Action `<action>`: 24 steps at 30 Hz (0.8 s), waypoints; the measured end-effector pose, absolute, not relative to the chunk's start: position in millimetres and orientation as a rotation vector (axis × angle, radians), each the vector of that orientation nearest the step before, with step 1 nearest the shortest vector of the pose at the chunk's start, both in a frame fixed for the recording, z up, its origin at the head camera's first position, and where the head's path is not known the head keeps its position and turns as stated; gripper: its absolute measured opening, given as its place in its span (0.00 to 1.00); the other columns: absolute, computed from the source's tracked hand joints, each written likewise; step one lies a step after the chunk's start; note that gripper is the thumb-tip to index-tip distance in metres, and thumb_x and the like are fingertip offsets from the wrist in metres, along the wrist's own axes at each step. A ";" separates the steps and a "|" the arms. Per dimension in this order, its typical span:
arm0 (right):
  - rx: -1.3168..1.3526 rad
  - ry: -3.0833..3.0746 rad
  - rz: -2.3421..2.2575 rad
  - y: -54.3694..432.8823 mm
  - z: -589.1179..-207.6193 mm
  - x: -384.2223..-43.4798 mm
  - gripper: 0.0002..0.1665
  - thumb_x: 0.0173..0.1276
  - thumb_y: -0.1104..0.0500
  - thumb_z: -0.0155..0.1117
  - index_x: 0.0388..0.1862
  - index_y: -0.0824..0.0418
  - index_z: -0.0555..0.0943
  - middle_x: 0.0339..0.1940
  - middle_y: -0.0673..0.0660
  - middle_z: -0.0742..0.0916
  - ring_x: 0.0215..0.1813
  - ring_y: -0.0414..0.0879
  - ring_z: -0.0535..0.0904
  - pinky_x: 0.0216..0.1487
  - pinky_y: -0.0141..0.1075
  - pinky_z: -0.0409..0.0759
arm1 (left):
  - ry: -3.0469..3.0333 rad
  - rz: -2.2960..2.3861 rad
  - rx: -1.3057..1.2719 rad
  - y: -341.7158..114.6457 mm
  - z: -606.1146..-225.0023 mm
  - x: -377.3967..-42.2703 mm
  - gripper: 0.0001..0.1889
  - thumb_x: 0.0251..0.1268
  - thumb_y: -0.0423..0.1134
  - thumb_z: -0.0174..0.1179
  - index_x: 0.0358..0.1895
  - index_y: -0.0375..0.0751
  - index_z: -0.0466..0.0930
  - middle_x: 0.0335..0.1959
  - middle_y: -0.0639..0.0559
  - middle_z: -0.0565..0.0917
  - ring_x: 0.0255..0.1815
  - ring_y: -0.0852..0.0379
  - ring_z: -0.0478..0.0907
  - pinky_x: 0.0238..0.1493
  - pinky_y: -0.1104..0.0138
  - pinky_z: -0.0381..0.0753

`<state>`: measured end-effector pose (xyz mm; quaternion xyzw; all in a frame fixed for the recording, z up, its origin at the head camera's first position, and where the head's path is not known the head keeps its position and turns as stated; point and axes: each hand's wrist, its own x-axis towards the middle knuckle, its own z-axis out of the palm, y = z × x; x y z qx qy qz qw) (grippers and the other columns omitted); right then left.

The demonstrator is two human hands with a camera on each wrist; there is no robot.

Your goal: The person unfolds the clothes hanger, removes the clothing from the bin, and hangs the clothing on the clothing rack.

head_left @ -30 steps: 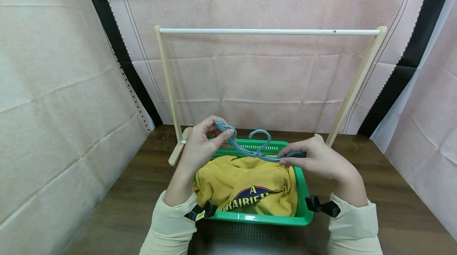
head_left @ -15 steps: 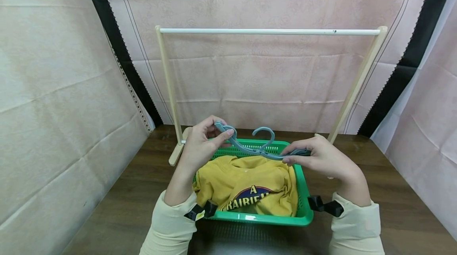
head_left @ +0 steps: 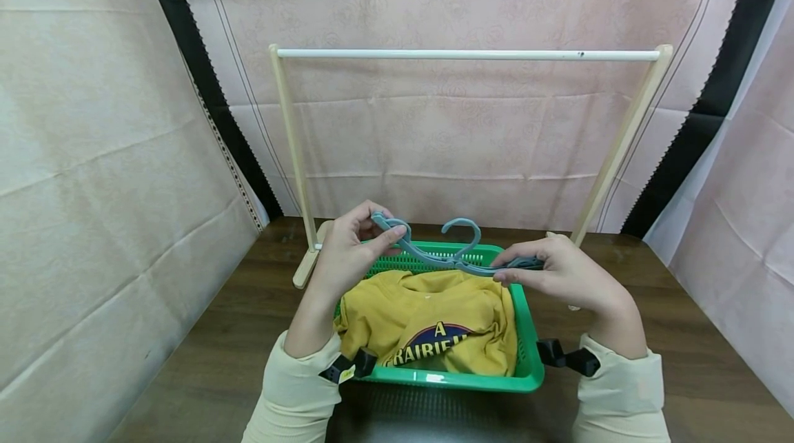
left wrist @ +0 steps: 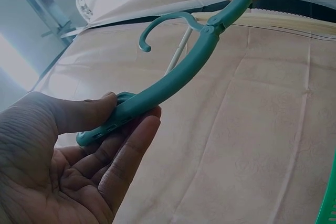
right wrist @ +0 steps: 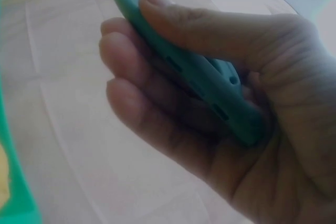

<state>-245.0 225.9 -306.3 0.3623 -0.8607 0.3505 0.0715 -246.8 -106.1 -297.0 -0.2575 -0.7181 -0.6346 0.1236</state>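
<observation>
A blue-green plastic clothes hanger (head_left: pixel 434 260) with a curved hook is held up between both hands, above the far part of the basket. My left hand (head_left: pixel 350 246) pinches one end of it between thumb and fingers. At the other end, my right hand (head_left: pixel 558 271) grips the arm, thumb on one side and fingers behind. In the left wrist view a joint shows at the middle of the hanger (left wrist: pixel 178 82), just under the hook. Below lies a folded yellow shirt (head_left: pixel 428 312) with a dark printed logo, inside a green basket (head_left: pixel 459 381).
Behind the basket stands a rack with a white rail (head_left: pixel 465 55) on two pale wooden posts (head_left: pixel 620 147). All of it rests on a dark wooden table (head_left: pixel 236 346). Pale cloth walls (head_left: pixel 124 153) close in the sides and back.
My right hand has moved slightly right and up with its end of the hanger, and the hook has shifted the same way. The left hand stays nearly still.
</observation>
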 end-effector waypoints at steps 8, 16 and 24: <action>1.094 -2.534 1.027 228.4 -306.2 -243.6 0.09 0.69 0.59 0.71 0.44 0.44 0.88 0.38 0.40 0.89 0.30 0.39 0.82 0.29 0.33 0.79 | -2.099 -1.863 -0.728 -107.8 -296.4 -247.4 0.07 0.66 0.32 0.68 0.39 0.33 0.79 0.36 0.41 0.88 0.35 0.46 0.87 0.37 0.57 0.88; 1.048 -2.505 1.013 231.3 -305.5 -240.1 0.09 0.68 0.59 0.71 0.44 0.45 0.89 0.39 0.40 0.89 0.34 0.38 0.81 0.32 0.33 0.80 | -2.104 -1.881 -0.704 -108.8 -296.1 -247.2 0.06 0.65 0.31 0.68 0.38 0.33 0.80 0.36 0.42 0.88 0.36 0.48 0.88 0.38 0.58 0.87; 1.066 -2.462 1.070 232.4 -303.9 -239.3 0.10 0.68 0.63 0.71 0.45 0.50 0.89 0.37 0.43 0.90 0.33 0.40 0.84 0.33 0.32 0.82 | -2.125 -1.904 -0.666 -110.2 -294.9 -245.6 0.06 0.65 0.32 0.68 0.38 0.33 0.81 0.36 0.40 0.88 0.38 0.39 0.88 0.39 0.58 0.87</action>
